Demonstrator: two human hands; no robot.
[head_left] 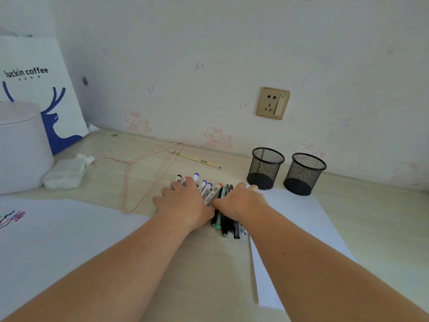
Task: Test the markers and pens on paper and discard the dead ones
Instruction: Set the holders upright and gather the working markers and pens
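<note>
A heap of markers and pens lies on the desk in the middle. White markers with blue, red and black caps sit at the far side, dark pens at the near side. My left hand rests flat on the left part of the heap, fingers spread. My right hand lies palm down on the right part, fingers curled over the pens. A blank white sheet lies to the right under my right forearm. Another sheet with red, blue and black scribbles lies at the left.
Two empty black mesh pen cups stand at the back right by the wall. A pink wire hanger, a pencil-like stick, crumpled tissues, a white round container and a paper bag occupy the left.
</note>
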